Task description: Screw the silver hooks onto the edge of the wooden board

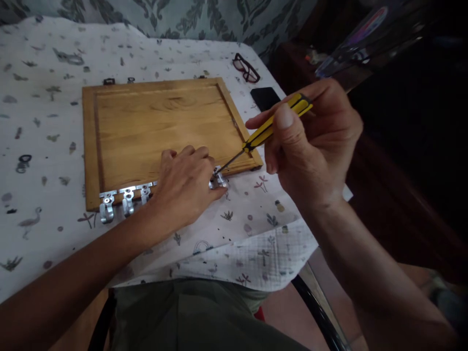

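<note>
A framed wooden panel (161, 129) lies flat on a white patterned cloth. Along its near edge runs a metal strip with several silver hooks (127, 202). My left hand (185, 187) rests over the strip and the panel's near edge, fingers bent and pressed down, covering part of the strip. My right hand (310, 141) is closed around a yellow and black screwdriver (270, 127), thumb on the handle. The screwdriver slants down to the left, and its tip is at the rightmost hook (218, 179), close to my left fingers.
Dark-framed glasses (246, 69) and a black phone-like object (265, 99) lie on the cloth (32, 131) beyond the panel at the right. Small dark metal pieces (108, 81) show at the panel's far edge. A plastic bottle (353, 41) is at the upper right.
</note>
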Action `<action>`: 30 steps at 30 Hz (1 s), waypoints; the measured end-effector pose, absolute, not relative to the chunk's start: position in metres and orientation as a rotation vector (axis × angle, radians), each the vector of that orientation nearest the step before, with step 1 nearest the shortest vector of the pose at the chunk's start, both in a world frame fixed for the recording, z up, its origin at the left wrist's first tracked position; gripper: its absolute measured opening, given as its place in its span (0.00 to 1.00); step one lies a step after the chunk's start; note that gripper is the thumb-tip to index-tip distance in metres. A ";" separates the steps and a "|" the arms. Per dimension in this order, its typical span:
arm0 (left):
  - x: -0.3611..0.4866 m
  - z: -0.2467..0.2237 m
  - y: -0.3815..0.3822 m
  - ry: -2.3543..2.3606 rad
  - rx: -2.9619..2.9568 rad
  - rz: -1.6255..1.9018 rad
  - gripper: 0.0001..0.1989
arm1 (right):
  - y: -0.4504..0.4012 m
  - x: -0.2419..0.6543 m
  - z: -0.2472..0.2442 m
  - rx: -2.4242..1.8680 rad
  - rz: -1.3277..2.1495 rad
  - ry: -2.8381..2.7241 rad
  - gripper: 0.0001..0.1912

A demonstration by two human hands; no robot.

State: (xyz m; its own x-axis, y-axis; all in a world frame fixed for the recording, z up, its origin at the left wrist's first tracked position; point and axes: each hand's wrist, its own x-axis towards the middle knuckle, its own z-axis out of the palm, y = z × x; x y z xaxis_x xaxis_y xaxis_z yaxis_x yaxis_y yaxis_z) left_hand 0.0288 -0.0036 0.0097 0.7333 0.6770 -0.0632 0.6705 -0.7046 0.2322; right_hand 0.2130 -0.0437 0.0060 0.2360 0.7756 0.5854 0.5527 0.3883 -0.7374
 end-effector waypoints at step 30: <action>0.034 0.013 -0.004 1.098 2.675 -0.030 0.15 | -0.009 0.218 0.004 -1.012 0.583 -1.473 0.18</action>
State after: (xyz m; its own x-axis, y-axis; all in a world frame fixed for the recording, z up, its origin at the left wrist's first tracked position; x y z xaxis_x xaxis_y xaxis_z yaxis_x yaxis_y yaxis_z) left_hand 0.0336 -0.0039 0.0128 0.7162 0.6888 -0.1124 0.6938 -0.6854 0.2210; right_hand 0.2177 -0.0094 0.0041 0.0734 0.8455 0.5290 0.2546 0.4969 -0.8296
